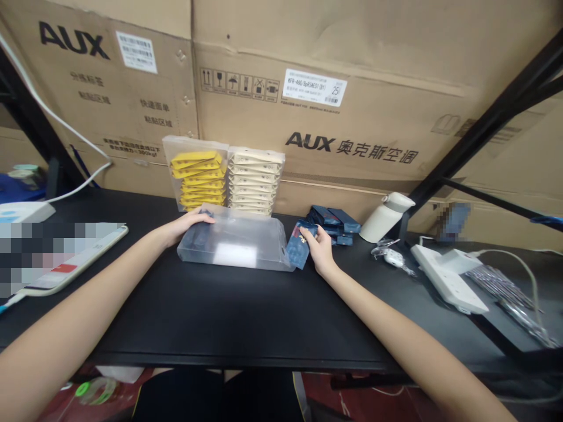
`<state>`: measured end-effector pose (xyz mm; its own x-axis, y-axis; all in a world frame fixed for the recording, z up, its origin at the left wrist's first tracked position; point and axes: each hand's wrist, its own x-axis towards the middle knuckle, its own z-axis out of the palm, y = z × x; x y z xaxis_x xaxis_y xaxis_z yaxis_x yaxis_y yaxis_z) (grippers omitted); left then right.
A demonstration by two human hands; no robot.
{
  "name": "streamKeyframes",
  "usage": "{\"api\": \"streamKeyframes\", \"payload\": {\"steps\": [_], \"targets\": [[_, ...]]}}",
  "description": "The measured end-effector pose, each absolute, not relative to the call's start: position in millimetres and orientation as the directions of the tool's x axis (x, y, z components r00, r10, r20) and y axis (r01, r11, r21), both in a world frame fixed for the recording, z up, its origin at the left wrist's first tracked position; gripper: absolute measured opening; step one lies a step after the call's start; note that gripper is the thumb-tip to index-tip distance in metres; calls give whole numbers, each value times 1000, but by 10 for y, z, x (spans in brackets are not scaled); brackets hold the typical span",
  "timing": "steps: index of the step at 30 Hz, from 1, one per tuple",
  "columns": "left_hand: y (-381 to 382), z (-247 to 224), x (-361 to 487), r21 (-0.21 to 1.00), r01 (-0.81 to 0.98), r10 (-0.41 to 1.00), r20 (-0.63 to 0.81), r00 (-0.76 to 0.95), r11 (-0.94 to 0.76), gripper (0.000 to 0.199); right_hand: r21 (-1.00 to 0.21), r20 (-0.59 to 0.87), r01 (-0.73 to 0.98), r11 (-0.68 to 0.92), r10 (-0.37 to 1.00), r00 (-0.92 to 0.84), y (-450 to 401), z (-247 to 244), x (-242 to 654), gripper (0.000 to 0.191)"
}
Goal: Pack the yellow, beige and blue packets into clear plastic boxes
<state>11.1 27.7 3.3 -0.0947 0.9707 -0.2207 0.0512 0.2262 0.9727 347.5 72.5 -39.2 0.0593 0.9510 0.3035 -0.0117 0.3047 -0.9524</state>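
Observation:
A clear plastic box (237, 234) lies on its side on the black table. My left hand (190, 224) grips its far left corner, and something dark blue shows faintly through the plastic there. In my right hand (320, 246) is a dark blue packet (298, 249) with gold and red print, pinched between thumb and fingers. That packet is at the box's right end; whether its edge is inside I cannot tell. A loose pile of similar blue packets (336, 223) lies just behind my right hand.
Behind the box stand clear boxes of yellow packets (200, 179) and cream packets (254, 179) against large cardboard cartons (352, 129). To the right are a white bottle (387, 218), a keychain (393, 257) and a power strip (448, 281). A tablet (83, 258) lies left.

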Motion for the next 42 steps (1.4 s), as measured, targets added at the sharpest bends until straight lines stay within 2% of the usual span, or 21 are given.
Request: {"api": "streamKeyframes", "payload": {"steps": [16, 42], "targets": [[274, 23, 88, 976, 43, 974, -211, -86, 215, 41, -905, 381, 152, 397, 916, -124, 707, -439, 3479, 35], [263, 36, 106, 970, 30, 967, -239, -93, 242, 43, -893, 376, 190, 409, 908, -186, 728, -460, 3486, 31]]}}
